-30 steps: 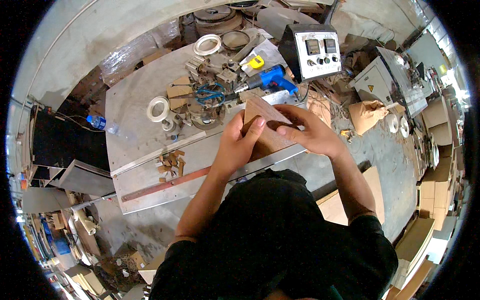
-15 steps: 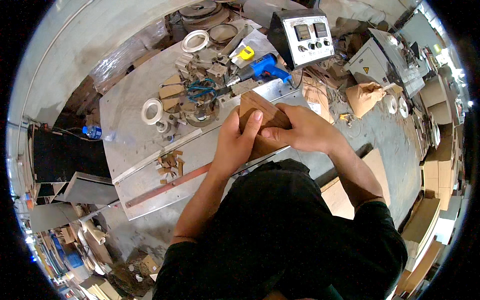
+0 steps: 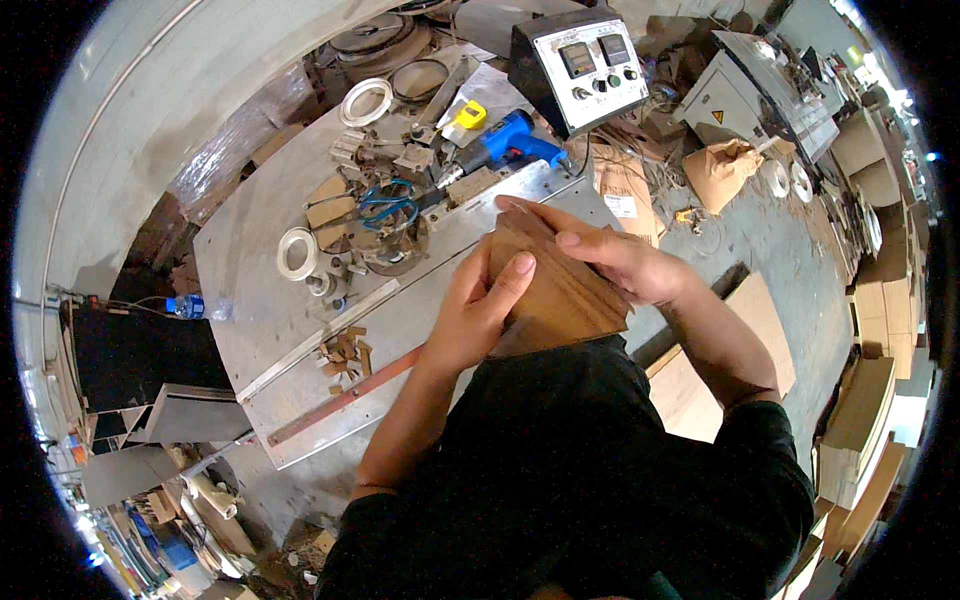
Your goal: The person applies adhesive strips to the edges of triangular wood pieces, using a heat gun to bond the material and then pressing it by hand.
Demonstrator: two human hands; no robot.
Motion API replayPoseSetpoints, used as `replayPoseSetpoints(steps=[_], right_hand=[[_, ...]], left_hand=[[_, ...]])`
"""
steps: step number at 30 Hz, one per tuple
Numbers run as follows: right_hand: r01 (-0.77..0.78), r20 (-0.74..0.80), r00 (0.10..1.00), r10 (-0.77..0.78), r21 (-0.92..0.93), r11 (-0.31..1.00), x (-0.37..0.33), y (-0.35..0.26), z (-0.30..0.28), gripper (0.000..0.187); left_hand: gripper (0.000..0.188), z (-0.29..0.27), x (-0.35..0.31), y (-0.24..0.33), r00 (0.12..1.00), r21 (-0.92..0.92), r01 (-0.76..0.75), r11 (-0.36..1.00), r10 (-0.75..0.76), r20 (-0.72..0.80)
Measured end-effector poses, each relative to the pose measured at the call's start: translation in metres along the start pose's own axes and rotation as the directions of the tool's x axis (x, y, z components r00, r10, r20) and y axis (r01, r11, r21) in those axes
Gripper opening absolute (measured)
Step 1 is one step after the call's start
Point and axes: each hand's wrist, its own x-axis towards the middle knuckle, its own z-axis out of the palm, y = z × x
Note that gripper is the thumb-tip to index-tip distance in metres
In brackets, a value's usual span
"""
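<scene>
Between my two hands is a stack of brown wood-grain boards [image 3: 562, 292], tilted over the front edge of the metal table [image 3: 330, 400]. My left hand [image 3: 484, 298] grips its left side, thumb laid on the top face. The right hand [image 3: 628, 262] holds the upper right side, with its thumb on top and the fingers mostly hidden behind. Small brown wood offcuts [image 3: 346, 352] lie on the table to the left, near a red strip [image 3: 340, 402].
Past the boards lie a blue heat gun [image 3: 510, 142], a yellow tape measure [image 3: 467, 118], blue-handled scissors [image 3: 388, 205] and white rings [image 3: 297, 254]. A control box [image 3: 580, 75] stands at the back. Paper sacks [image 3: 720, 172] and a flat panel [image 3: 735, 350] are on the floor at right.
The boards have turned and come nearer my body, so more of their broad face shows. My right hand has shifted along their edge, its thumb lifting away from the left thumb.
</scene>
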Motion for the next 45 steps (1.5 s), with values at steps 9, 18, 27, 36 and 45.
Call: replayPoseSetpoints(steps=[9, 18, 27, 36, 45], right_hand=[[0.032, -0.119, 0.991, 0.065, 0.666, 0.745, 0.013, 0.015, 0.028, 0.057], [0.022, -0.067, 0.998, -0.001, 0.303, 0.953, 0.035, 0.016, -0.002, 0.063], [0.045, -0.140, 0.988, -0.063, -0.133, 0.990, 0.032, -0.007, -0.017, 0.074], [0.127, -0.115, 0.987, -0.110, 0.155, 0.980, 0.034, -0.003, -0.028, 0.074], [0.496, -0.704, 0.610, -0.365, -0.020, 0.868, 0.017, 0.003, -0.023, 0.062]], left_hand=[[0.057, -0.002, 0.004, 0.016, 0.996, -0.013, -0.043, 0.999, 0.044, 0.073], [0.047, 0.002, 0.008, 0.012, 0.990, 0.211, -0.087, 0.974, 0.061, 0.127], [0.051, 0.008, 0.021, 0.003, 0.984, 0.546, -0.160, 0.822, 0.088, 0.156], [0.041, 0.018, 0.035, -0.001, 0.908, 0.683, -0.414, 0.602, 0.324, 0.265], [0.025, 0.001, 0.055, 0.029, 0.545, 0.812, -0.561, -0.158, 0.668, 0.506]])
